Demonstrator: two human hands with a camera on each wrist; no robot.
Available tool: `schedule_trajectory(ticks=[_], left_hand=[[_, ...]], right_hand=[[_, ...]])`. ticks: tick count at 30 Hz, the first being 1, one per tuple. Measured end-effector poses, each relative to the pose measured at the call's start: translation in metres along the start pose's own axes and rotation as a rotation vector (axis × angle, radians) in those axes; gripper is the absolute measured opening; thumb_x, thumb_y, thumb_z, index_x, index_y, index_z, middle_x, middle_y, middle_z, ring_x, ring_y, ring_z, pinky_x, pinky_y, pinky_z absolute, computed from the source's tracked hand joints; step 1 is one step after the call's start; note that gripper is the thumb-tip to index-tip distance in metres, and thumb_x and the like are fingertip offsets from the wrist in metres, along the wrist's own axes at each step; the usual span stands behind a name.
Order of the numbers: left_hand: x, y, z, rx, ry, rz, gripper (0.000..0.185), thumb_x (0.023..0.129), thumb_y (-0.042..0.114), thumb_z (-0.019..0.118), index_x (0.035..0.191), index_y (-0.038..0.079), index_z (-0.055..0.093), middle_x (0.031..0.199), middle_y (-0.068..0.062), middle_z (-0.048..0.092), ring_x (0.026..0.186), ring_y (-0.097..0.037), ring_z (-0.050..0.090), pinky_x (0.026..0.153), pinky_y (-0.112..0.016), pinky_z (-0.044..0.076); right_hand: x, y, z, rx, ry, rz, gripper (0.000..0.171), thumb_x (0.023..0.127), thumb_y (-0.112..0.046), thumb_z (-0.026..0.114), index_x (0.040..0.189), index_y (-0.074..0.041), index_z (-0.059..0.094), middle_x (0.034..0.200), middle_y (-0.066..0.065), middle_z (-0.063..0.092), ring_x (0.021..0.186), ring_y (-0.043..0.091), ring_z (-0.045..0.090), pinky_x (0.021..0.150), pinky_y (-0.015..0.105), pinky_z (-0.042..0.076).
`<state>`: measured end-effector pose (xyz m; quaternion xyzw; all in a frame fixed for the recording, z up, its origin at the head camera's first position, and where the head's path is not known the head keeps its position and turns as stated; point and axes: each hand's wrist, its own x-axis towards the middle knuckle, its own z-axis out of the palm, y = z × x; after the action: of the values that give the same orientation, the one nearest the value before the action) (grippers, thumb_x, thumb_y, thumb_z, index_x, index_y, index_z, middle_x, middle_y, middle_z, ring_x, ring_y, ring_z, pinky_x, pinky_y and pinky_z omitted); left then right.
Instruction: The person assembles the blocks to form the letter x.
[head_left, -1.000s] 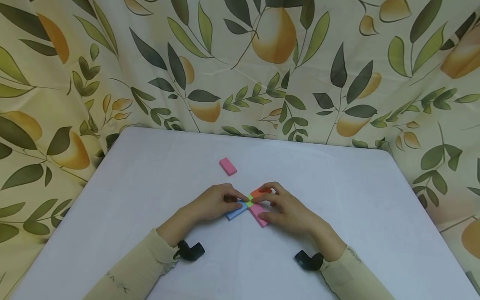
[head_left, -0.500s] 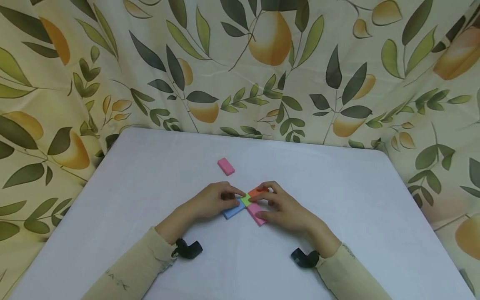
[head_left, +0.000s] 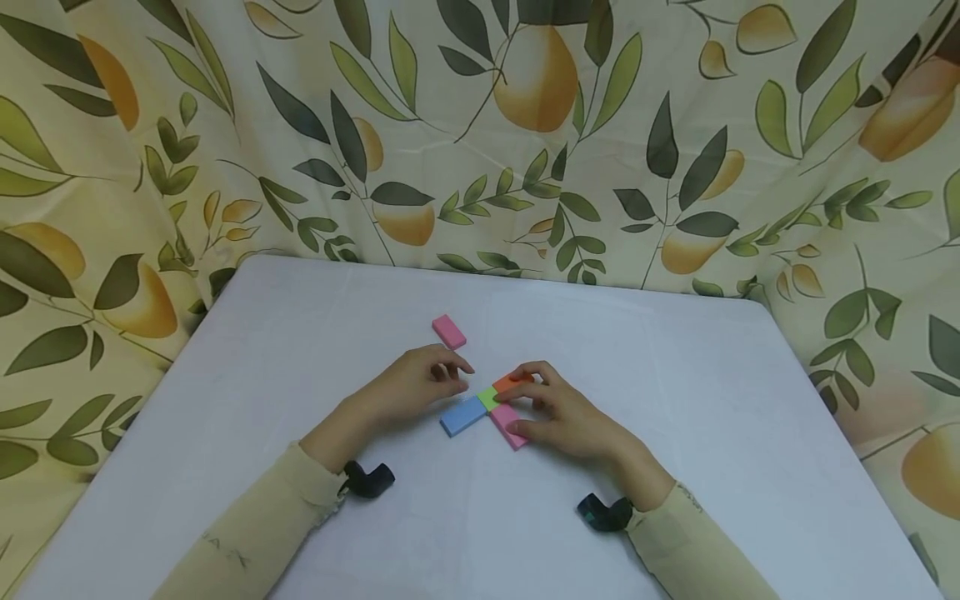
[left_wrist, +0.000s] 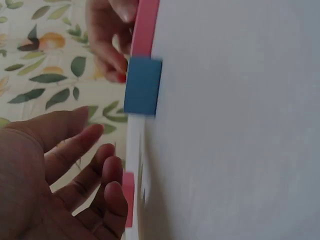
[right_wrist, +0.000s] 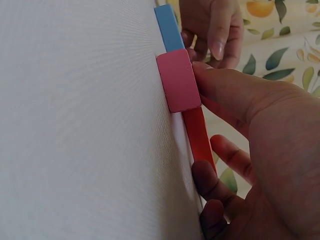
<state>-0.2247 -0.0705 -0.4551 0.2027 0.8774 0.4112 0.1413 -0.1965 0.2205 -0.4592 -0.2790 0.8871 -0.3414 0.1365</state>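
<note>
My left hand (head_left: 405, 385) hovers between the joined blocks and a lone pink block (head_left: 448, 332), its fingers loosely bent around nothing. My right hand (head_left: 573, 417) rests over the joined group: its thumb touches the near pink block (head_left: 506, 423), one fingertip is at the small green piece (head_left: 488, 399), and other fingers lie at the orange block (head_left: 504, 384). A blue block (head_left: 462, 415) extends to the left of the green piece, uncovered. In the right wrist view the pink block's end (right_wrist: 180, 80) faces the camera, the straight thumb against it. Part of the orange block is hidden under fingers.
The blocks lie on a white-covered table (head_left: 315, 333). A fruit-and-leaf patterned cloth (head_left: 480, 167) hangs behind and to the sides. Each wrist carries a small black camera, one of them the left wrist camera (head_left: 369, 481).
My left hand has come off the blue block and green piece and moved up and left, toward the lone pink block. The right hand stays on the joined blocks.
</note>
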Motion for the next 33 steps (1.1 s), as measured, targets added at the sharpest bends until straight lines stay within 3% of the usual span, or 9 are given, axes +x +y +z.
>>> schedule_trajectory(ticks=[9, 18, 27, 33], left_hand=[[0.009, -0.004, -0.019, 0.011, 0.05, -0.028, 0.02, 0.098, 0.029, 0.073, 0.114, 0.018, 0.071, 0.107, 0.005, 0.066, 0.103, -0.018, 0.061, 0.091, -0.036, 0.053], [0.019, -0.007, -0.029, 0.037, 0.09, -0.06, 0.022, 0.099, 0.029, 0.07, 0.118, 0.019, 0.07, 0.123, -0.005, 0.061, 0.121, -0.023, 0.056, 0.105, -0.045, 0.049], [0.028, -0.017, -0.032, 0.106, 0.151, -0.086, 0.041, 0.098, 0.028, 0.072, 0.136, 0.016, 0.063, 0.141, -0.01, 0.052, 0.128, -0.029, 0.056, 0.109, -0.047, 0.049], [0.033, -0.019, -0.034, 0.12, 0.164, -0.092, 0.048, 0.097, 0.03, 0.072, 0.143, 0.019, 0.059, 0.141, -0.01, 0.053, 0.127, -0.03, 0.055, 0.107, -0.048, 0.05]], right_hand=[[-0.001, 0.0, 0.001, 0.013, -0.002, 0.013, 0.038, 0.094, -0.038, 0.077, 0.13, -0.04, 0.067, 0.153, -0.004, 0.04, 0.123, 0.019, 0.054, 0.103, 0.043, 0.048], [-0.001, 0.001, 0.001, 0.024, -0.002, 0.02, 0.038, 0.093, -0.037, 0.077, 0.13, -0.039, 0.067, 0.154, -0.003, 0.039, 0.126, 0.021, 0.054, 0.104, 0.045, 0.048], [-0.001, 0.002, 0.001, 0.02, -0.006, 0.022, 0.038, 0.094, -0.038, 0.076, 0.131, -0.04, 0.067, 0.154, -0.003, 0.039, 0.126, 0.021, 0.052, 0.104, 0.045, 0.048], [-0.001, 0.002, 0.001, 0.02, -0.009, 0.023, 0.039, 0.094, -0.037, 0.077, 0.131, -0.04, 0.067, 0.154, -0.003, 0.039, 0.127, 0.021, 0.053, 0.105, 0.045, 0.048]])
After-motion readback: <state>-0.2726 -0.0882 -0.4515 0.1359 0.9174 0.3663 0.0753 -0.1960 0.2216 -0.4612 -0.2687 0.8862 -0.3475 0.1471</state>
